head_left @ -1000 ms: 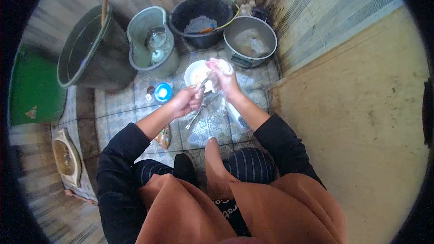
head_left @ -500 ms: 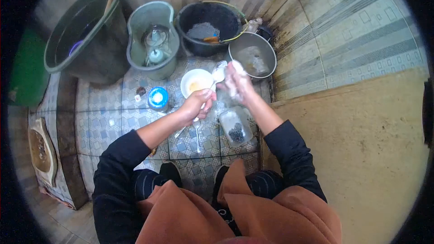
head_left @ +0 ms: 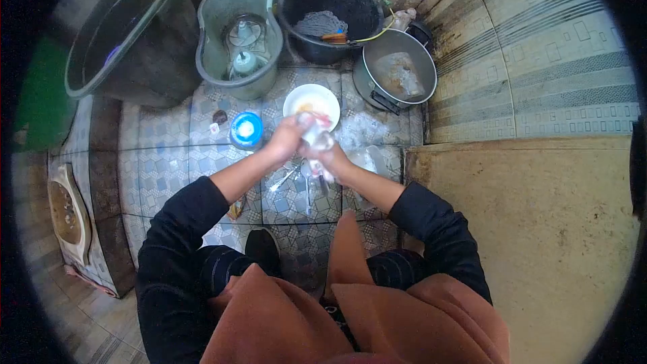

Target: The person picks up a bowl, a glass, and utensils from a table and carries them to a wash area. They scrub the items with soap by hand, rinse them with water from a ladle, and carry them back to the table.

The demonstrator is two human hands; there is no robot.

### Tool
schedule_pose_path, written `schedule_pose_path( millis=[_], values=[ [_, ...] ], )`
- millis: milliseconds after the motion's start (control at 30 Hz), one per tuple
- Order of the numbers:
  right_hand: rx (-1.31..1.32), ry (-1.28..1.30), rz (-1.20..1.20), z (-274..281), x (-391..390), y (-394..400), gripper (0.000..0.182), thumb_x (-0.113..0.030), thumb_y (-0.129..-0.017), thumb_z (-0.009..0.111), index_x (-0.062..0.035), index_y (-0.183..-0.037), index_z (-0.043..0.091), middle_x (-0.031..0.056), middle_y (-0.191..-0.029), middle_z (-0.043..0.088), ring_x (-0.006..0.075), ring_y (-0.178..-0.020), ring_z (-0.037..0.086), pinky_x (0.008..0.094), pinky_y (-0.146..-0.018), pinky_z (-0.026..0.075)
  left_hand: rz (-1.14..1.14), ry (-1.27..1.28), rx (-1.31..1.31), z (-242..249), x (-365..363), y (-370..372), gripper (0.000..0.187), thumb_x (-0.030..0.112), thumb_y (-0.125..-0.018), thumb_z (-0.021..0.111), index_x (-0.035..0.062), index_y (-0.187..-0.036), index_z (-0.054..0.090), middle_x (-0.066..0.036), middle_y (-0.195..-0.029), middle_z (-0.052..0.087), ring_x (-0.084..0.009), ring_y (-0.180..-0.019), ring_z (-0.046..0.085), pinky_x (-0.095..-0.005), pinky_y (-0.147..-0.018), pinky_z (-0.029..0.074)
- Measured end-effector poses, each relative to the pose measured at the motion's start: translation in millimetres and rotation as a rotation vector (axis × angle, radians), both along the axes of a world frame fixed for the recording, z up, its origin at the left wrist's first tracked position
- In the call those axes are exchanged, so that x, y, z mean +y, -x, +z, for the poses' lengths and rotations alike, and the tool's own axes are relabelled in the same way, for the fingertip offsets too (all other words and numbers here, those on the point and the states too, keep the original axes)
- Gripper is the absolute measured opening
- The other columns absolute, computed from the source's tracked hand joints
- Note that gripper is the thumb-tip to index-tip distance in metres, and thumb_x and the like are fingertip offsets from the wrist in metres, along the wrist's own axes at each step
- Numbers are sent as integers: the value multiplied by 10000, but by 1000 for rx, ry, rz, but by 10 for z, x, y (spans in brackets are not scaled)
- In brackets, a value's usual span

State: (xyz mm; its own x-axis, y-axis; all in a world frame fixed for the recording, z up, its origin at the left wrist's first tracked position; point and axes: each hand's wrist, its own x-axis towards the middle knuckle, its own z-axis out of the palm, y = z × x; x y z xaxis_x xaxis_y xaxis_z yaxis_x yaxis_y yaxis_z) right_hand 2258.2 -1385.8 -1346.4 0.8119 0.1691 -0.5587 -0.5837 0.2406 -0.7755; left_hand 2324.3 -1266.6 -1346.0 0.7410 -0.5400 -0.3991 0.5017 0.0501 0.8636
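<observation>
Closely, left hand and right hand together, grip curled round blurred pale item; white bowl partly hidden.

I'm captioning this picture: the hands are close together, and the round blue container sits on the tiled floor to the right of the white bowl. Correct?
Not quite: the head view shows the round blue container to the left of the white bowl. It sits on the tiled floor, and the left hand and right hand are close together.
</observation>
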Motion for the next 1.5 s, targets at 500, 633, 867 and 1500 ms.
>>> schedule_pose_path(
  millis=[500,633,867,1500],
  values=[
    [-441,571,613,-455,-260,323,430,-370,-688,617,2,-892,544,167,-796,559,227,-754,550,341,-681,432,73,-318,232,-754,-92,341,162,217,-812,464,65,-832,519,-47,-591,530,-126,-455,483,-245,-373,362],
    [39,1282,748,-580,-822,373,521,-369,-715,540,70,-987,474,218,-933,528,320,-879,527,376,-747,423,-502,-672,-97,-1516,316,597,166,128,-769,468,-11,-828,535,-112,-717,586,-163,-543,544,-261,-395,385],
    [-582,1624,932,-1550,-1177,791,300,-202,-784,417,-33,-1031,447,149,-1046,470,302,-1022,433,413,-756,420,-420,-916,-344,-1713,334,423,266,193,-773,487,-17,-937,487,-168,-805,556,-234,-652,574,-316,-493,451],
    [-655,1777,749,-1729,-1077,644,280,-232,-724,503,-68,-945,557,129,-820,593,241,-707,588,350,-614,467,276,-751,485,-855,-542,-945,417,194,-695,477,-33,-1028,368,-171,-912,498,-320,-749,558,-381,-512,525]
  ],
)
